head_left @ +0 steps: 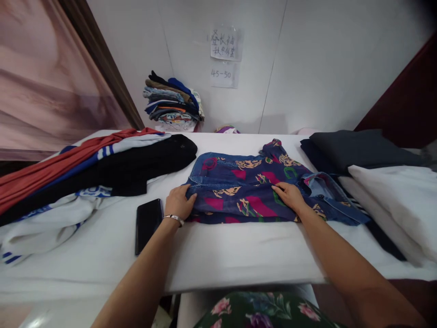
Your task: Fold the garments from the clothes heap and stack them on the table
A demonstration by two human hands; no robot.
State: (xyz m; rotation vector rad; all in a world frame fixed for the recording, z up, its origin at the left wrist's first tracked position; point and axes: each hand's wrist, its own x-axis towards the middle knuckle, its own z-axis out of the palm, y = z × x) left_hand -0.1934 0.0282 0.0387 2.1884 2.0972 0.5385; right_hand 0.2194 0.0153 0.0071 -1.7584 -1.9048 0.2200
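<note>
A blue patterned shirt [246,182] with pink, gold and green motifs lies partly folded on the white table [221,255]. My left hand [179,201], with a thin bracelet at the wrist, grips the shirt's near left corner with curled fingers. My right hand [289,193] lies flat on the middle of the shirt, fingers stretched out and pressing the cloth down. The shirt's light blue collar and cuff [327,191] stick out to the right of my right hand.
A black phone [148,223] lies just left of my left hand. Loose red, black and white garments [85,173] are heaped at left. Folded dark [358,148] and white [399,200] clothes are stacked at right. A pile of folded clothes [174,102] stands against the back wall.
</note>
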